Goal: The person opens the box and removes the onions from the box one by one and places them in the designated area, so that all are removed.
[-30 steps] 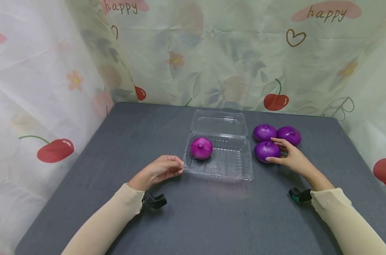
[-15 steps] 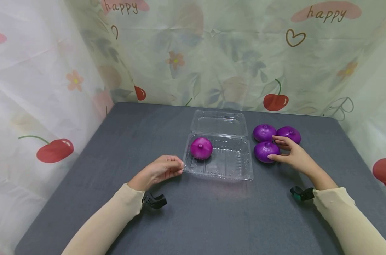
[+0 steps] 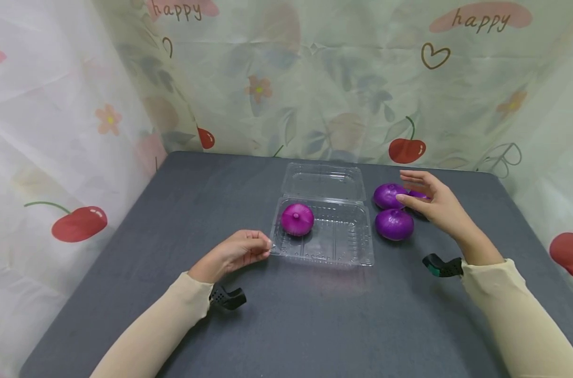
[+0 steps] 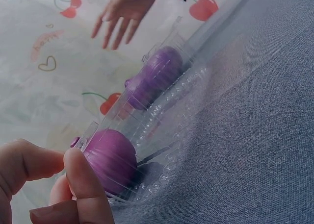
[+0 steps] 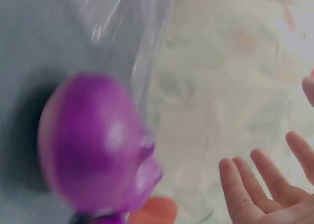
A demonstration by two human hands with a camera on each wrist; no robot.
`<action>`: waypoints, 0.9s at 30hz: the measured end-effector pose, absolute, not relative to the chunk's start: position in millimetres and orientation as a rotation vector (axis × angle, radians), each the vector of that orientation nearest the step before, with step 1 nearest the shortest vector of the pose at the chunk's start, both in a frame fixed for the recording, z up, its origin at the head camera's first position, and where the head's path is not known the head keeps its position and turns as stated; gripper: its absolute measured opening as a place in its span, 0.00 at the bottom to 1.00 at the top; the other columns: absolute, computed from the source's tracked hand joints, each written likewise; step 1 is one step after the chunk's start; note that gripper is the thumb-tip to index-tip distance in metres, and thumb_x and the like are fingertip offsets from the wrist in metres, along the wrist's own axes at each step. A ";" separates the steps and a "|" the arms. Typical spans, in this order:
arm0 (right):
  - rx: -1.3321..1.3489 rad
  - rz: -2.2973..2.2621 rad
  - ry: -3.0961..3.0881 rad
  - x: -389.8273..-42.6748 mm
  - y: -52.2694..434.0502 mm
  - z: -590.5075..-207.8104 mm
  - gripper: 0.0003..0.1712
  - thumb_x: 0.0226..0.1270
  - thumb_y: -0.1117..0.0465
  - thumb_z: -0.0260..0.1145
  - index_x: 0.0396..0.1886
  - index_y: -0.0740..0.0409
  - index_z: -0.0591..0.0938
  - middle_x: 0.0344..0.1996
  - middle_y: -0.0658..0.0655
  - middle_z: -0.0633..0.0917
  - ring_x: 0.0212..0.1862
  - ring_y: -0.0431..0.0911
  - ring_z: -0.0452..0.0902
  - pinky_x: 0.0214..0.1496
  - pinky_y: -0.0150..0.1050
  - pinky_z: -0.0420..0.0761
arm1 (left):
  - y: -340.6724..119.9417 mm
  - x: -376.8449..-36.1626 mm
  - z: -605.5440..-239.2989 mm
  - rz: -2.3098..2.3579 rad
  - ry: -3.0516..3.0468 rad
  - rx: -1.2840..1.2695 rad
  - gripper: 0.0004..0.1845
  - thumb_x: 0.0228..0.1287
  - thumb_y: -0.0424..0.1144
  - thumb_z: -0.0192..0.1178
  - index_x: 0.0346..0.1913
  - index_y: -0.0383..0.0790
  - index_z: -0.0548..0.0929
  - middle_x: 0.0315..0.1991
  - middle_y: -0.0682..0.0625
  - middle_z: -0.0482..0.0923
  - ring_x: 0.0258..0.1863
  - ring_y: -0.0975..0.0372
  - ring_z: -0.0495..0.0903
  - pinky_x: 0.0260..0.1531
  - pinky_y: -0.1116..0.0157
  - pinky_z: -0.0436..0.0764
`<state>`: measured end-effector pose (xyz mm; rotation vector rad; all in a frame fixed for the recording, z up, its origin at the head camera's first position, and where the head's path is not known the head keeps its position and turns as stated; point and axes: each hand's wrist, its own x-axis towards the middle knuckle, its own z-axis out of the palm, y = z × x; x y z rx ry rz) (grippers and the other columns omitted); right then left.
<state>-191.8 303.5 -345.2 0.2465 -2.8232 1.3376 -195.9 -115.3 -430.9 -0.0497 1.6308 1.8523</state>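
A clear plastic clamshell box (image 3: 335, 257) lies with its lid folded back. Inside its left part sits a pinkish-purple onion (image 3: 298, 219). With thumb and fingers my left hand (image 3: 236, 254) pinches the box's front left corner. To the right of the box stand several darker purple onions: a front one (image 3: 394, 224), a back left one (image 3: 388, 195) and a back right one (image 3: 418, 194), mostly hidden by my right hand (image 3: 435, 202). That hand hovers above the onions, its fingers spread and holding nothing. In the right wrist view the fingers (image 5: 267, 172) are apart from the nearest onion (image 5: 93, 140).
The box lid (image 3: 323, 181) lies at the back of the grey table (image 3: 286, 325). A patterned curtain (image 3: 314, 79) hangs close behind and along both sides. Each wrist carries a black camera mount, such as the right one (image 3: 442, 265).
My right hand has let go of the front purple onion and risen up and back above the group. The onions stay where they were. My left hand keeps its pinch on the box corner.
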 end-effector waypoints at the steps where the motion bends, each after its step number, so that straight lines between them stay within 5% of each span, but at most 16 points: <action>1: 0.277 1.357 -2.803 -192.2 298.1 -343.4 0.35 0.68 0.51 0.64 0.70 0.49 0.63 0.69 0.59 0.68 0.68 0.56 0.66 0.49 0.21 0.73 | -115.3 -195.9 -430.8 1.853 1.630 -0.054 0.09 0.66 0.26 0.55 0.28 0.39 0.78 0.26 0.50 0.80 0.26 0.66 0.80 0.32 0.72 0.82; 11: 0.581 1.553 -2.662 -198.4 248.9 -333.8 0.33 0.68 0.62 0.64 0.70 0.53 0.64 0.67 0.61 0.70 0.67 0.57 0.67 0.54 0.22 0.74 | -116.0 -195.8 -430.9 1.845 1.640 -0.052 0.09 0.66 0.26 0.55 0.29 0.39 0.78 0.26 0.50 0.80 0.26 0.66 0.79 0.32 0.72 0.82; 19: 0.780 1.583 -2.729 -206.1 221.2 -337.4 0.34 0.67 0.58 0.65 0.70 0.50 0.64 0.69 0.54 0.68 0.69 0.54 0.64 0.65 0.51 0.73 | -115.6 -196.2 -431.5 1.840 1.639 -0.061 0.09 0.66 0.27 0.55 0.29 0.39 0.78 0.27 0.50 0.80 0.26 0.66 0.80 0.32 0.72 0.82; 27: 0.874 1.569 -2.808 -217.4 194.8 -343.5 0.35 0.65 0.53 0.67 0.70 0.47 0.65 0.68 0.53 0.69 0.69 0.53 0.65 0.67 0.53 0.70 | -115.3 -196.1 -430.7 1.846 1.628 -0.065 0.09 0.66 0.27 0.55 0.29 0.39 0.79 0.27 0.50 0.80 0.26 0.66 0.80 0.32 0.73 0.82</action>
